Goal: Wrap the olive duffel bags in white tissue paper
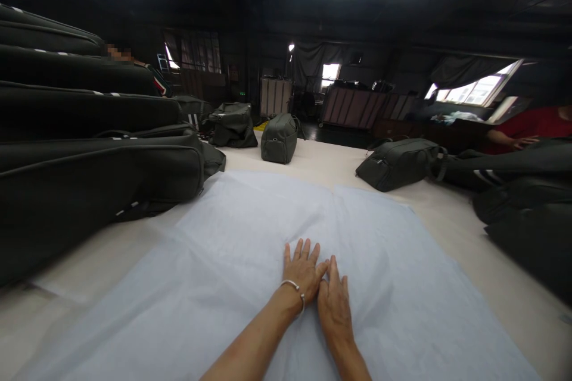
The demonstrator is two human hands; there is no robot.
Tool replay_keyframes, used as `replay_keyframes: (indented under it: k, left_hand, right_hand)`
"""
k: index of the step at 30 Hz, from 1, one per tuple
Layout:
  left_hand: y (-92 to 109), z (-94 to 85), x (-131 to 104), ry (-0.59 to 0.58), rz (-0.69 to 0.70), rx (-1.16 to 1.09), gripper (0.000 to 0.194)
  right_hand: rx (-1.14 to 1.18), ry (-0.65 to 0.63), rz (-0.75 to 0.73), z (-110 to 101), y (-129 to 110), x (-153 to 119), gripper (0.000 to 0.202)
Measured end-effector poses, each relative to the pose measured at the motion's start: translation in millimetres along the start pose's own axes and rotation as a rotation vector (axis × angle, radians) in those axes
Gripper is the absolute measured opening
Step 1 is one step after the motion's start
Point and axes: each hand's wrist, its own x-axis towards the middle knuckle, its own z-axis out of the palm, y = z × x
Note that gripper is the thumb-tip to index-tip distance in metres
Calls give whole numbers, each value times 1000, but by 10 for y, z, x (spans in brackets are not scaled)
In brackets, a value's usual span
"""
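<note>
A large, thin pale-blue sheet [250, 214] is spread over the table, with light creases around my hands; whether it is paper or fabric I cannot tell. My left hand [304, 274], with a silver bangle at the wrist, lies flat on the sheet, fingers spread. Right beside it, my right hand [335, 306] also presses on the sheet, its fingers stretched forward and partly seen edge-on. The two hands touch near the left thumb. Neither hand grips anything.
Dark bags [98, 172] are stacked high at the left. A small dark duffel bag [280, 138] stands at the table's far edge, another bag [402, 161] to its right. More bags [531, 214] lie at the right, near a person in a red sleeve [531, 128]. The pale table [322, 155] extends beyond the sheet.
</note>
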Motion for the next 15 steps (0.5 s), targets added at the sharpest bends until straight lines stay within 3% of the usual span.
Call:
replay_keyframes:
  k: [9, 13, 15]
  left_hand:
    - [-59, 3, -48, -14, 19, -39, 61]
    - [-55, 22, -49, -22, 7, -37, 63]
    - [-46, 33, -43, -38, -6, -22, 65]
  right_hand:
    - [-12, -65, 17, -70, 19, 241, 68]
    - [128, -148, 128, -249, -59, 335, 68]
    - [176, -132, 158, -381, -110, 339, 66]
